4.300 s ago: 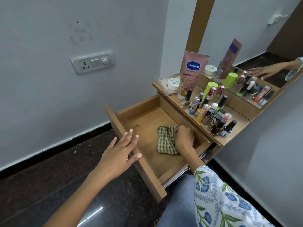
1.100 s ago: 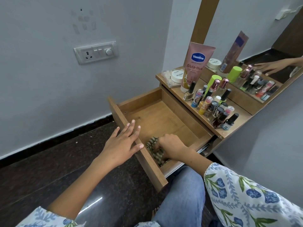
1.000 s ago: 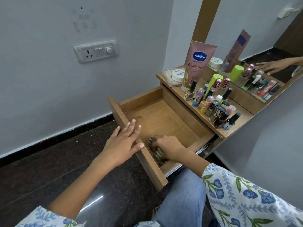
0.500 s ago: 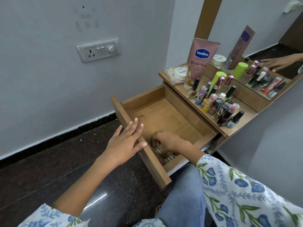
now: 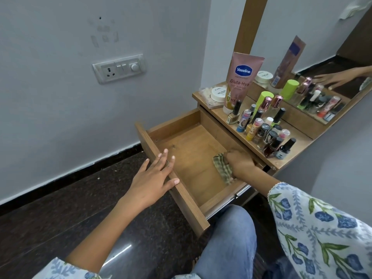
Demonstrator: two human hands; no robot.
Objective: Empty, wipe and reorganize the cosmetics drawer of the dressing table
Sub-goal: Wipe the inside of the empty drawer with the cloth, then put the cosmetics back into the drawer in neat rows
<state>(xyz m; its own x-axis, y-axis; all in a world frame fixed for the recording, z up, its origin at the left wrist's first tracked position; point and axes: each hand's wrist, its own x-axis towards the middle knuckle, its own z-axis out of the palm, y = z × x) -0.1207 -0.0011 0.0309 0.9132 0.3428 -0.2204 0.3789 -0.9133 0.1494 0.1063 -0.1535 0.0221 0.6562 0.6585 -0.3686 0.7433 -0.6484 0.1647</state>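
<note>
**Wiping the open dressing-table drawer**

The wooden drawer [image 5: 182, 184] stands pulled out. The left hand [image 5: 152, 181] rests on its front edge, fingers straight and spread. The right hand [image 5: 240, 164], fingers curled, grips a checked cloth [image 5: 222, 168] on the drawer floor, near the right side wall.

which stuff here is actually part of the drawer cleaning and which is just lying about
Part of the job:
- open wooden drawer, nothing in it but the cloth
- checked cloth, gripped by the right hand
- left hand, resting flat on the drawer front
- cosmetics bottles and Vaseline tube on the tabletop, waiting to go back

Just lying about:
- wall switch plate
- mirror
</note>
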